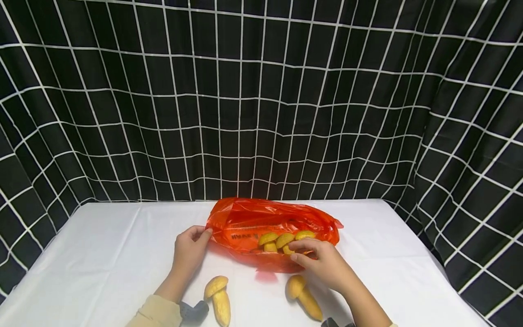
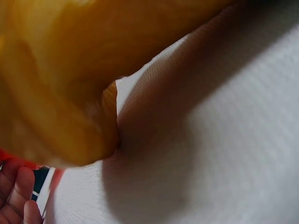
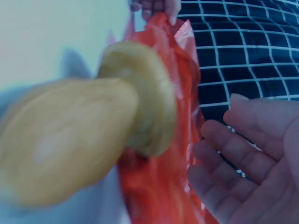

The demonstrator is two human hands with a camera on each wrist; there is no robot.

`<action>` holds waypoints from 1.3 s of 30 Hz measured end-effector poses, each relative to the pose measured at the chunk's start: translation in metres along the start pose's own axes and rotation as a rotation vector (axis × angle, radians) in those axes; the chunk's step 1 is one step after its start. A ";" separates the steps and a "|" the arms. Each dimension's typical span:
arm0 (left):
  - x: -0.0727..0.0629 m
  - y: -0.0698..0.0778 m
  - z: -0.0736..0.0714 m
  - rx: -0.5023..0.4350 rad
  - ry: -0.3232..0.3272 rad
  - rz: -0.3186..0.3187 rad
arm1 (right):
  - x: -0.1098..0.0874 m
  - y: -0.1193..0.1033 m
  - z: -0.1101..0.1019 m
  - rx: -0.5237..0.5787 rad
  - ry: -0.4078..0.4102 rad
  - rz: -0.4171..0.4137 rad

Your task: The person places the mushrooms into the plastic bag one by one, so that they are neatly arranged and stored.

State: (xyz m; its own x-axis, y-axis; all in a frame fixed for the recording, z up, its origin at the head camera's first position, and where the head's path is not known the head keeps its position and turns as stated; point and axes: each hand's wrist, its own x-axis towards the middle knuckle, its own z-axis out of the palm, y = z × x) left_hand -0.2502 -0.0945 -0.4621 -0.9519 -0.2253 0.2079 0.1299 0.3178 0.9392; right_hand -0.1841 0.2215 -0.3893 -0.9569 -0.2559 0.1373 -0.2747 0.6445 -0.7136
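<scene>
A red plastic bag (image 1: pixel 245 218) lies on its side with its mouth toward me. My left hand (image 1: pixel 189 250) pinches the left edge of its mouth between thumb and fingers. Inside the opening, several yellow mushrooms (image 1: pixel 268 240) lie side by side, caps pointing away. Over the front rim reaches my right hand (image 1: pixel 324 261), its fingertips close by the rightmost mushrooms and partly covering them. The right wrist view shows that hand (image 3: pixel 252 163) with loosely spread fingers and nothing held.
One loose mushroom (image 1: pixel 220 299) lies beside my left forearm, and another mushroom (image 1: pixel 304 297) lies below my right hand. Both are on the white tablecloth (image 1: pixel 110 263). Behind the table hangs a black curtain (image 1: pixel 253 113) with a white grid.
</scene>
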 end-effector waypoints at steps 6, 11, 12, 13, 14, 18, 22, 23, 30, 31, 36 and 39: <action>0.000 -0.003 0.001 -0.003 -0.002 -0.005 | -0.012 0.017 0.002 0.074 -0.063 0.011; 0.001 -0.004 0.001 -0.013 0.000 0.008 | -0.016 0.030 0.008 0.150 -0.129 -0.043; 0.001 -0.004 0.001 -0.017 -0.003 0.009 | -0.016 0.032 0.008 0.163 -0.150 -0.056; 0.000 -0.004 0.001 -0.019 -0.004 0.009 | -0.017 0.033 0.008 0.172 -0.172 -0.065; 0.000 -0.004 0.001 -0.021 -0.007 0.008 | -0.017 0.035 0.007 0.183 -0.196 -0.070; -0.001 -0.003 0.001 -0.016 -0.009 0.002 | -0.016 0.042 0.004 0.223 -0.281 -0.067; 0.000 -0.002 0.001 -0.007 0.000 0.001 | -0.015 0.048 0.001 0.282 -0.340 -0.032; 0.000 -0.002 0.000 -0.004 0.001 0.002 | -0.015 0.049 0.001 0.295 -0.352 -0.022; 0.000 -0.003 0.000 0.011 0.001 -0.009 | -0.014 0.054 0.001 0.311 -0.402 0.002; 0.000 -0.003 0.000 0.011 0.002 -0.011 | -0.014 0.054 0.001 0.307 -0.405 0.007; 0.000 -0.002 0.000 0.012 0.000 -0.006 | -0.014 0.053 0.000 0.294 -0.414 0.023; 0.000 -0.002 0.000 0.015 0.002 -0.002 | -0.014 0.051 0.000 0.285 -0.417 0.022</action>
State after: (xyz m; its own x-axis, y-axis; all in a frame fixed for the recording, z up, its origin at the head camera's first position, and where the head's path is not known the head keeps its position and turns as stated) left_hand -0.2507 -0.0952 -0.4636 -0.9517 -0.2275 0.2061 0.1233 0.3314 0.9354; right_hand -0.1850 0.2577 -0.4279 -0.8273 -0.5478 -0.1247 -0.1624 0.4456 -0.8804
